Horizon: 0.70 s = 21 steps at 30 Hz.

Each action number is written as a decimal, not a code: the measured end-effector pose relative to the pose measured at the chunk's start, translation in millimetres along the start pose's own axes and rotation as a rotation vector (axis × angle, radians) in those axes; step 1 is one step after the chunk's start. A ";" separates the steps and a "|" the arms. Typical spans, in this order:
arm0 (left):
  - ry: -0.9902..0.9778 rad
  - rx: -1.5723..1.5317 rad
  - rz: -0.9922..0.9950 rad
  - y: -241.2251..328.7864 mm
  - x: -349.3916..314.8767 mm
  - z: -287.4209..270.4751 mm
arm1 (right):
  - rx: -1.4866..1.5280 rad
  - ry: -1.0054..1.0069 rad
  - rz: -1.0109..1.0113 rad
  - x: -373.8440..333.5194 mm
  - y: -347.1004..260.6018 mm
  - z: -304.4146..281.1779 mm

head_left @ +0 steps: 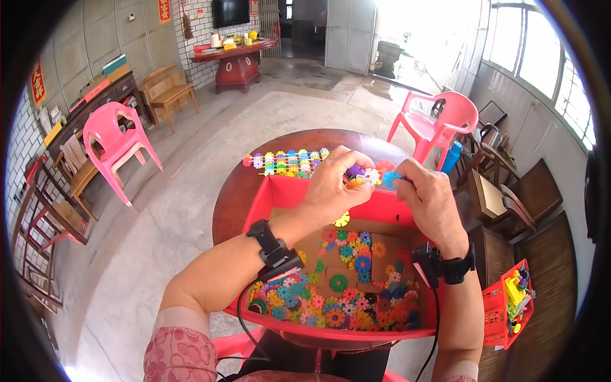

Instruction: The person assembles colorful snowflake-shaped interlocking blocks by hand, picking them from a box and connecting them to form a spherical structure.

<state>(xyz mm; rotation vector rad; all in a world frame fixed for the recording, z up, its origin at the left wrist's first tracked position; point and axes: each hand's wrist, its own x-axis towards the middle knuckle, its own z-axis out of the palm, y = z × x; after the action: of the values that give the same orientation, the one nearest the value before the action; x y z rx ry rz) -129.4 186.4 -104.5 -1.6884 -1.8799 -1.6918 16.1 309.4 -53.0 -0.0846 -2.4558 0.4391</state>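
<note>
Brown worktop is partly hiding beneath a red box. Left fingers are pinching half-hidden discs; right fingers are closely gripping a blue disc at their left.

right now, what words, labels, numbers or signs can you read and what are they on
Red banner on the left wall: gold characters, not copied here.
Red banner at the top edge: gold characters, not copied here.
Red paper beside the television: too small to read.
Device on the left wrist: any marking too small to read.
Flower-shaped pieces and red box: no text I can make out.
</note>
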 end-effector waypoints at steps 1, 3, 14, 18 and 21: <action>0.024 0.008 0.018 1.7 0.3 -0.6 | 0.028 0.027 -0.031 0.5 -0.5 4.5; 0.033 0.017 0.066 0.6 -0.1 0.8 | 0.050 0.054 -0.062 0.7 -2.8 7.7; 0.088 0.119 0.145 2.3 1.1 -3.2 | 0.132 0.063 -0.007 -1.3 -0.1 6.3; 0.108 0.143 0.160 8.2 1.8 -4.1 | 0.063 0.014 -0.002 -2.8 -3.3 -1.0; 0.114 0.169 0.152 9.1 1.3 -5.6 | 0.068 0.025 -0.064 -2.4 -4.8 3.2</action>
<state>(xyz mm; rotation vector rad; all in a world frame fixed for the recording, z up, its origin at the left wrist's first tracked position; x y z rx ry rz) -126.2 180.9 -95.7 -1.5908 -1.7414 -1.4933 16.3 303.6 -55.2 0.0166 -2.4094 0.4906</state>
